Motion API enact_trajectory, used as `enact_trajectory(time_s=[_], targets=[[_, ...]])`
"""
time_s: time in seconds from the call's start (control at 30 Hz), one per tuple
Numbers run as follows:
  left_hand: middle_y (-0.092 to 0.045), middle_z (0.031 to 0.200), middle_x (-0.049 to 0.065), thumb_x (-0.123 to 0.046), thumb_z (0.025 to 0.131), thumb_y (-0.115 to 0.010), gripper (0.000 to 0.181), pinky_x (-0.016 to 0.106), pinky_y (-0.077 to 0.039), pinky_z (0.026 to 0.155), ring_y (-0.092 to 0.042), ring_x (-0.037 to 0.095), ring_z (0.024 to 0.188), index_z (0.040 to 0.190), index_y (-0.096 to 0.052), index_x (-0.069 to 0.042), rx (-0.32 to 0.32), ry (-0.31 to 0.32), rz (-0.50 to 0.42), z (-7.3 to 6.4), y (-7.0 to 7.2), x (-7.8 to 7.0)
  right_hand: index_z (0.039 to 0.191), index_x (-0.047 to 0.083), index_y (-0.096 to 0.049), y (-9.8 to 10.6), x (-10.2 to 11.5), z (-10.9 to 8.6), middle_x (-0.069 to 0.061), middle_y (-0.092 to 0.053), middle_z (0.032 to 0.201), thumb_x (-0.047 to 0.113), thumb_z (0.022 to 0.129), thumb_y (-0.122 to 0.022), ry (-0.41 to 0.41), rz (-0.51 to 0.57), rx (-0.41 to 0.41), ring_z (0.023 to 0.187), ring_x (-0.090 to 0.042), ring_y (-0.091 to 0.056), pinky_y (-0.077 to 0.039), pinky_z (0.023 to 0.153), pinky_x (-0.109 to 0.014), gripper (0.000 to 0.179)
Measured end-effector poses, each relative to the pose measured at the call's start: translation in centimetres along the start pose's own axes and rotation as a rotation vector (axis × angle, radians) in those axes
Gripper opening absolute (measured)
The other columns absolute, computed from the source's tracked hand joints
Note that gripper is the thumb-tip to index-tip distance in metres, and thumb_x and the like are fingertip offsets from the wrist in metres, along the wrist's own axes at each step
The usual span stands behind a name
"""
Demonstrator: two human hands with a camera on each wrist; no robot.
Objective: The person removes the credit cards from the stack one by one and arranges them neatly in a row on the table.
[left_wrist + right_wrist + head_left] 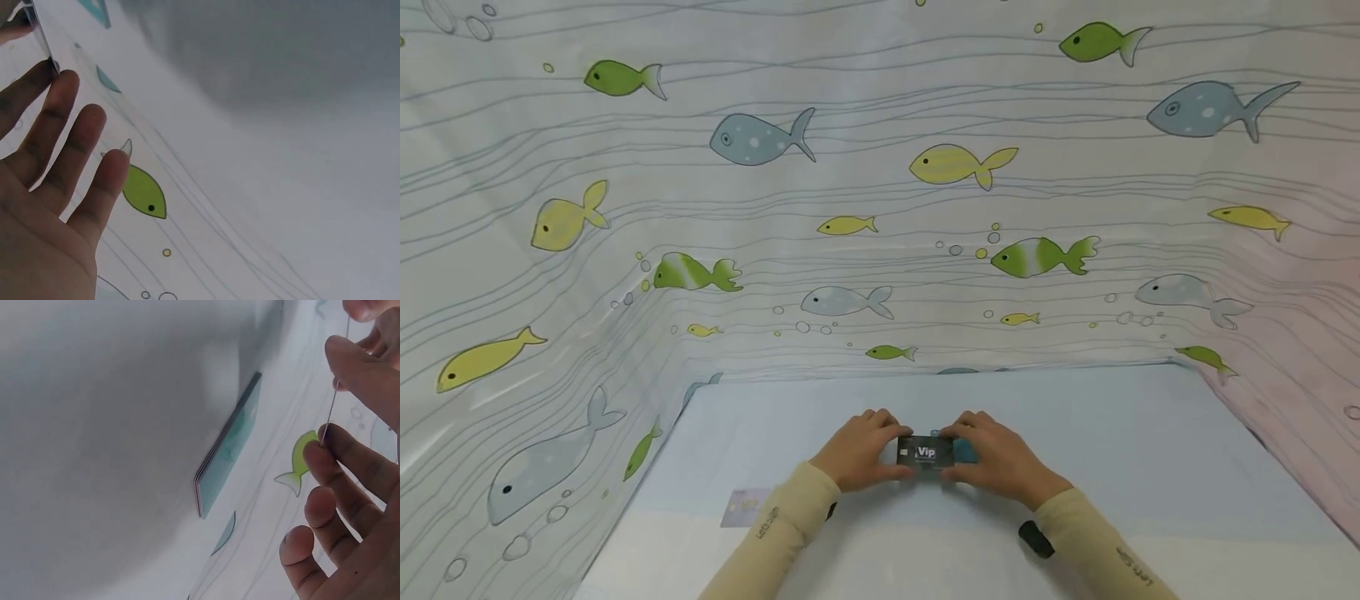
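Note:
Both hands hold a black card (925, 452) with "Vip" printed in white and a small light square near its left end. My left hand (861, 450) pinches its left end between thumb and fingers. At the opposite end, my right hand (1000, 458) grips it the same way. From the side, the card's thin edge (330, 415) shows between the fingertips in the right wrist view. Beyond the hands a small stack of teal-topped cards (228, 447) lies on the table, partly hidden by the right hand in the head view.
A pale purple card (741, 508) lies flat on the white table (1112, 467) at the left, partly covered by the left sleeve (797, 508). Walls printed with fish (955, 275) enclose the back and sides. A black wrist device (1036, 539) sits under the right forearm.

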State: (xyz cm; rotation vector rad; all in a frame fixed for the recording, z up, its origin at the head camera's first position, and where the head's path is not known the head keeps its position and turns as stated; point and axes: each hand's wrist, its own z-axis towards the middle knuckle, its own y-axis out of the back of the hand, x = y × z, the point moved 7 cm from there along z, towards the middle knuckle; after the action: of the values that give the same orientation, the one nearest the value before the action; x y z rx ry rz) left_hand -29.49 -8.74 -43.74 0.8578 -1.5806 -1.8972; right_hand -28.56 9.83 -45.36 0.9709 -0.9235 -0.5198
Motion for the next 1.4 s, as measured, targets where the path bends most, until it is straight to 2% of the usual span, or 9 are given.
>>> enact_trajectory(time_s=[0.1,0.43,0.67,0.77,1.0,1.2,1.4], targets=[[-0.060,0.116,-0.004,-0.052,0.085,-0.078,0.057,0.036,-0.049,0.092,-0.056,0.015,0.107,0.131,-0.067,-0.019,-0.011,0.011,-0.013,-0.9,-0.1,0.5,0.123,0.020,-0.071,-0.3,0.6,0.0,0.008,-0.059,0.113,0.044,0.080,-0.085,0.031,-0.006,0.005,0.098,-0.011,-0.054,-0.054,0.084,-0.038,0.052],[-0.060,0.115,-0.006,-0.054,0.083,-0.078,0.057,0.036,-0.050,0.092,-0.056,0.015,0.106,0.128,-0.068,-0.020,-0.077,-0.013,0.000,-3.5,-0.1,1.3,0.122,0.022,-0.071,-1.6,2.8,0.2,0.008,-0.058,0.112,0.050,0.079,-0.084,0.070,-0.050,-0.002,0.098,-0.010,-0.055,-0.054,0.082,-0.037,0.053],[-0.059,0.116,-0.005,-0.052,0.085,-0.077,0.054,0.039,-0.050,0.092,-0.055,0.016,0.108,0.128,-0.067,-0.020,-0.106,0.010,-0.021,-6.0,0.5,1.7,0.122,0.020,-0.071,-2.6,4.6,0.5,0.009,-0.057,0.108,0.052,0.079,-0.084,0.100,-0.036,0.017,0.095,-0.007,-0.053,-0.053,0.080,-0.031,0.055],[-0.059,0.116,-0.006,-0.051,0.085,-0.077,0.053,0.040,-0.050,0.092,-0.055,0.016,0.109,0.128,-0.068,-0.020,-0.122,0.018,-0.033,-7.0,0.9,2.0,0.123,0.020,-0.071,-3.0,5.3,0.8,0.009,-0.057,0.108,0.052,0.079,-0.083,0.107,-0.030,0.022,0.096,-0.007,-0.054,-0.053,0.082,-0.031,0.056],[-0.059,0.116,-0.008,-0.050,0.085,-0.077,0.053,0.041,-0.050,0.090,-0.053,0.013,0.107,0.129,-0.067,-0.022,-0.147,0.066,-0.059,-9.8,1.1,2.9,0.124,0.024,-0.071,-4.2,7.3,1.3,0.009,-0.058,0.108,0.056,0.080,-0.081,0.118,-0.023,0.055,0.091,-0.007,-0.054,-0.052,0.079,-0.030,0.055],[-0.058,0.117,-0.009,-0.047,0.084,-0.079,0.054,0.042,-0.050,0.091,-0.053,0.012,0.108,0.129,-0.067,-0.020,-0.144,0.086,-0.120,-10.8,1.0,3.6,0.124,0.023,-0.071,-5.2,8.1,1.3,0.010,-0.055,0.105,0.056,0.080,-0.081,0.099,-0.005,0.074,0.085,-0.004,-0.051,-0.050,0.074,-0.025,0.056],[-0.058,0.116,-0.010,-0.047,0.083,-0.079,0.054,0.041,-0.051,0.091,-0.053,0.011,0.108,0.128,-0.068,-0.020,-0.165,0.083,-0.106,-11.8,1.2,4.2,0.125,0.022,-0.070,-6.1,9.0,1.6,0.007,-0.055,0.104,0.054,0.080,-0.082,0.077,0.031,0.095,0.079,-0.003,-0.050,-0.048,0.069,-0.021,0.057]])
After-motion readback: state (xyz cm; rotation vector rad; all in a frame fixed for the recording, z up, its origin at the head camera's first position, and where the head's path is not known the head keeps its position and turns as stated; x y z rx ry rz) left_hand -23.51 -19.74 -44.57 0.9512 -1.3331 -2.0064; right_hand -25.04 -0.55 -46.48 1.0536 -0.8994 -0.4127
